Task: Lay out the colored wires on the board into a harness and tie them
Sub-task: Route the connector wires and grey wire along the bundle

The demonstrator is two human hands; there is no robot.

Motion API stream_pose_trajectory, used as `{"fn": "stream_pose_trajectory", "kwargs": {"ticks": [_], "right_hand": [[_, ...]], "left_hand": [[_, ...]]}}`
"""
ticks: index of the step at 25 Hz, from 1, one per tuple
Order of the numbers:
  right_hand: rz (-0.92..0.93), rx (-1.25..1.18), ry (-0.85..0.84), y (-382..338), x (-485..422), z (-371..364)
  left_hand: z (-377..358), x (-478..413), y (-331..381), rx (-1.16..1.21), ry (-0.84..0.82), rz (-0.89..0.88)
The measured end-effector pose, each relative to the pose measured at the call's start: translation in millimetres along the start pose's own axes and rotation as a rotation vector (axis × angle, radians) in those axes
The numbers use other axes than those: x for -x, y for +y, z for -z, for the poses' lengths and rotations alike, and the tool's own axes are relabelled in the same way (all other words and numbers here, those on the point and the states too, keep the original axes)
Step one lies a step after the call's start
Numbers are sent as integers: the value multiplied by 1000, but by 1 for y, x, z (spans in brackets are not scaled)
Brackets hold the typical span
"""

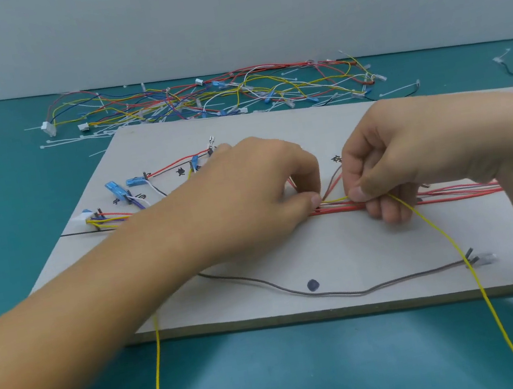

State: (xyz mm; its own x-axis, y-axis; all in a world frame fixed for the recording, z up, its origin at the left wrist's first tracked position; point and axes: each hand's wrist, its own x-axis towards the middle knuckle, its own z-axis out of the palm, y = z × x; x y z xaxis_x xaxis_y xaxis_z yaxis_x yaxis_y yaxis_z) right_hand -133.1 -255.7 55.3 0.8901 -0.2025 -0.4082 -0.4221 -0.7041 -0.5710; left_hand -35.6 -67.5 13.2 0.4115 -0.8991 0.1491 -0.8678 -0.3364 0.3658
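Pinching a yellow wire (336, 199) between thumb and fingers, the left hand (247, 189) and right hand (410, 153) hold it over the red wires (338, 210) lying across the board (291, 256) on the counter (15, 205).

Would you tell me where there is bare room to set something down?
Free: the grey board between the red wire bundle and the brown wire; the teal table between the yellow cord ends. Crowded: the loose wire tangle behind, the blue connectors left.

Teal table (310, 370): board (324, 250), loose wires (199, 99)
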Motion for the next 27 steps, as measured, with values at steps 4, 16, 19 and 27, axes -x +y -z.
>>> {"fn": "stream_pose_trajectory", "kwargs": {"ticks": [4, 16, 19, 27], "right_hand": [[47, -59, 70, 8, -5, 3], [-27, 23, 297, 17, -15, 10], [-16, 44, 315, 13, -21, 4], [-62, 66, 398, 9, -25, -1]], "left_hand": [[-11, -6, 1, 92, 138, 39], [-15, 2, 8, 41, 179, 45], [-15, 2, 9, 32, 167, 39], [-18, -3, 6, 109, 160, 12]]}}
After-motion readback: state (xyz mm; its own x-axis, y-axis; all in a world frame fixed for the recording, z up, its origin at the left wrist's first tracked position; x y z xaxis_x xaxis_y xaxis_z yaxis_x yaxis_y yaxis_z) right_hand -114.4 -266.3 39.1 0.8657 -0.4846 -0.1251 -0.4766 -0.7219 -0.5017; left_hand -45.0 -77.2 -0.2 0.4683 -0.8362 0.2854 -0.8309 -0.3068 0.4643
